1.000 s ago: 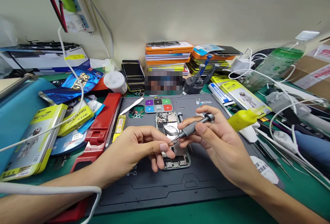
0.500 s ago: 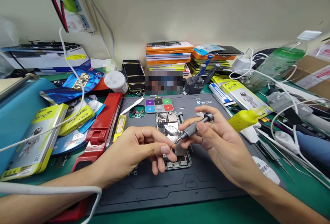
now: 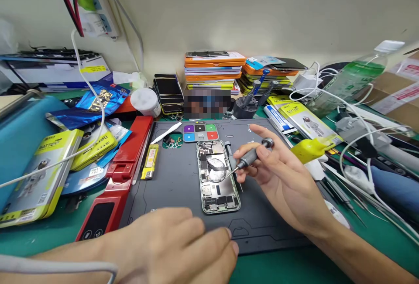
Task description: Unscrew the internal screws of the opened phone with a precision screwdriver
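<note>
My right hand (image 3: 288,179) is closed around a dark grey precision screwdriver (image 3: 249,158). Its thin tip points down-left over the opened phone (image 3: 224,186), and I cannot tell whether it touches. The phone lies face up with its inner parts bare. A second grey screwdriver (image 3: 229,149) lies along the phone's right side. Lower down, my left hand (image 3: 176,249) is over the near edge of the dark work mat (image 3: 176,188), back of the hand up. Its fingers are bent and close together, slightly blurred; the thumb and anything underneath are hidden.
A yellow-wrapped battery (image 3: 150,162), a white pry stick (image 3: 166,132) and a coloured tray (image 3: 200,132) are on the mat. Left of it lies a red device (image 3: 131,162). Battery boxes (image 3: 42,175), white cables (image 3: 363,118), tweezers (image 3: 350,205) and a bottle (image 3: 350,79) crowd the sides.
My left hand has left the screwdriver tip and moved down and toward me, uncovering the phone. My right hand keeps the screwdriver over the phone.
</note>
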Tool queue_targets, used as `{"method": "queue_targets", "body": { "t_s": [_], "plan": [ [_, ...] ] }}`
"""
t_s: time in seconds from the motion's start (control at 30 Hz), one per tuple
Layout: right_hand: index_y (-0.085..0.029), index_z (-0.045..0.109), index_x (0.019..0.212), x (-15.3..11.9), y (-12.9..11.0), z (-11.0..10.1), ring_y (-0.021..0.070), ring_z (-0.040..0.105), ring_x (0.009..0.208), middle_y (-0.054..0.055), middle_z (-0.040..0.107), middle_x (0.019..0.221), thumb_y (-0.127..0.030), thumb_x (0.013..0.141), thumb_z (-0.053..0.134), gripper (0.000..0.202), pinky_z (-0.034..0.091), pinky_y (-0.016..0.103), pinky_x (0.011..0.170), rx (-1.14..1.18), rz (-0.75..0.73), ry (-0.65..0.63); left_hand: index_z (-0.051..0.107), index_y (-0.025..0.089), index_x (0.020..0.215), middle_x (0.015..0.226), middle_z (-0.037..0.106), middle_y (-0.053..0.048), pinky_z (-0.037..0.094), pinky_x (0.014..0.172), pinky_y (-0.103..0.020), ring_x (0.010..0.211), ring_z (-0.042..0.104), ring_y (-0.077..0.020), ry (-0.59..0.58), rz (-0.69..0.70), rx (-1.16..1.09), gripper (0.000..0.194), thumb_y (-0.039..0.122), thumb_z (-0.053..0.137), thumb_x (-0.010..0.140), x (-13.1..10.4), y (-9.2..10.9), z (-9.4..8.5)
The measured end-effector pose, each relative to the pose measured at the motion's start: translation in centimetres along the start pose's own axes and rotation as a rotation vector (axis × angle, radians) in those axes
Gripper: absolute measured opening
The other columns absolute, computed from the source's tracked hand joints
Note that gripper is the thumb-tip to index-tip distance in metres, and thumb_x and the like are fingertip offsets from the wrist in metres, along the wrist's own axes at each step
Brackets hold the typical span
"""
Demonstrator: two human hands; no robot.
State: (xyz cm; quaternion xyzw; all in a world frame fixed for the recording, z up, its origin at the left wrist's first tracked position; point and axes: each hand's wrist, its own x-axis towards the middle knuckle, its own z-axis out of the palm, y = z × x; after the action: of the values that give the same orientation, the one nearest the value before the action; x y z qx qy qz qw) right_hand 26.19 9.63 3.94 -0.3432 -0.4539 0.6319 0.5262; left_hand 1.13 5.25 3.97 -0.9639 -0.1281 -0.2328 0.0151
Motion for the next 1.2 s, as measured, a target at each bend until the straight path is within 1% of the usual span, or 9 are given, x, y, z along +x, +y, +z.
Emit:
{"method": "queue_targets", "body": {
  "t_s": [0.03, 0.1, 0.2, 0.33, 0.4, 0.47, 0.57, 0.87, 1.2],
  "plan": [
    [-0.027, 0.051, 0.138, -0.1, 0.2, 0.0, 0.0135, 0.080, 0.068, 0.001, 0.082, 0.099, -0.030, 0.110, 0.063, 0.031, 0.069, 0.024, 0.066, -0.055, -0.018, 0.009, 0.076, 0.015, 0.131, 0.129, 0.083, -0.006, 0.059, 0.057, -0.027, 0.072, 0.076, -0.0147, -0.135, 0.061, 0.099, 0.026, 0.016, 0.059, 0.111, 0.0, 0.6, -0.1],
    [-0.030, 0.047, 0.140, -0.5, 0.7, -0.2, 0.0129, 0.077, 0.063, -0.001, 0.080, 0.097, -0.030, 0.111, 0.062, 0.033, 0.068, 0.025, 0.060, -0.220, -0.118, 0.031, 0.077, 0.024, 0.132, 0.129, 0.083, 0.002, 0.057, 0.052, -0.031, 0.066, 0.072, -0.0147, -0.189, 0.041, 0.197, 0.028, 0.017, 0.059, 0.112, 0.0, 1.4, -0.4],
    [-0.034, 0.047, 0.145, -1.2, 1.6, -0.7, 0.0105, 0.075, 0.068, -0.002, 0.076, 0.097, -0.022, 0.109, 0.065, 0.043, 0.067, 0.022, 0.062, -0.543, -0.420, 0.008, 0.076, 0.024, 0.134, 0.132, 0.082, 0.004, 0.059, 0.056, -0.033, 0.073, 0.075, -0.0161, -0.191, 0.029, 0.229, 0.031, 0.017, 0.053, 0.114, 0.1, 2.0, -0.6],
    [-0.029, 0.048, 0.153, -1.9, 2.3, -1.1, 0.0118, 0.077, 0.097, 0.006, 0.072, 0.124, -0.009, 0.104, 0.068, 0.057, 0.067, 0.022, 0.078, -0.833, -0.698, -0.160, 0.075, 0.019, 0.133, 0.131, 0.083, -0.002, 0.058, 0.055, -0.035, 0.072, 0.076, -0.0181, -0.182, 0.011, 0.237, 0.034, 0.016, 0.047, 0.114, 0.0, 1.4, -0.7],
    [-0.026, 0.044, 0.158, -1.9, 2.6, -1.1, 0.0111, 0.076, 0.100, 0.011, 0.070, 0.136, -0.007, 0.105, 0.066, 0.060, 0.067, 0.021, 0.080, -0.838, -0.710, -0.202, 0.073, 0.012, 0.136, 0.130, 0.083, -0.007, 0.058, 0.055, -0.035, 0.071, 0.077, -0.0185, -0.170, 0.051, 0.170, 0.039, 0.014, 0.041, 0.115, 0.0, 0.8, -0.6],
    [-0.024, 0.042, 0.160, -1.8, 2.8, -0.9, 0.0111, 0.077, 0.103, 0.013, 0.069, 0.139, -0.007, 0.106, 0.065, 0.061, 0.067, 0.020, 0.080, -0.812, -0.705, -0.216, 0.074, 0.004, 0.129, 0.122, 0.084, -0.013, 0.057, 0.051, -0.033, 0.066, 0.076, -0.0179, -0.045, 0.053, 0.077, 0.044, 0.010, 0.033, 0.114, 0.0, 0.1, -0.5],
    [-0.022, 0.040, 0.161, -1.6, 3.2, -0.7, 0.0120, 0.076, 0.110, 0.014, 0.069, 0.140, -0.006, 0.106, 0.064, 0.062, 0.067, 0.020, 0.082, -0.817, -0.725, -0.241, 0.071, 0.002, 0.134, 0.129, 0.081, -0.017, 0.060, 0.059, -0.030, 0.073, 0.078, -0.0171, -0.095, -0.015, -0.003, 0.047, 0.009, 0.028, 0.115, 0.1, -0.5, -0.5],
    [-0.020, 0.038, 0.164, -1.5, 3.4, -0.6, 0.0130, 0.076, 0.114, 0.012, 0.072, 0.134, -0.004, 0.105, 0.064, 0.066, 0.067, 0.021, 0.088, -0.868, -0.776, -0.292, 0.071, 0.004, 0.132, 0.115, 0.084, -0.010, 0.055, 0.057, -0.033, 0.067, 0.072, -0.0168, -0.112, -0.043, -0.050, 0.047, 0.010, 0.027, 0.117, 0.5, -0.7, -0.2],
    [-0.022, 0.039, 0.163, -1.5, 3.4, -0.7, 0.0120, 0.077, 0.110, 0.013, 0.069, 0.142, -0.002, 0.105, 0.063, 0.066, 0.066, 0.026, 0.100, -0.831, -0.751, -0.217, 0.073, 0.005, 0.129, 0.126, 0.082, -0.012, 0.055, 0.058, -0.032, 0.069, 0.073, -0.0159, -0.092, -0.022, 0.002, 0.049, 0.008, 0.026, 0.116, 1.1, -1.0, -0.4]
  ]
}}
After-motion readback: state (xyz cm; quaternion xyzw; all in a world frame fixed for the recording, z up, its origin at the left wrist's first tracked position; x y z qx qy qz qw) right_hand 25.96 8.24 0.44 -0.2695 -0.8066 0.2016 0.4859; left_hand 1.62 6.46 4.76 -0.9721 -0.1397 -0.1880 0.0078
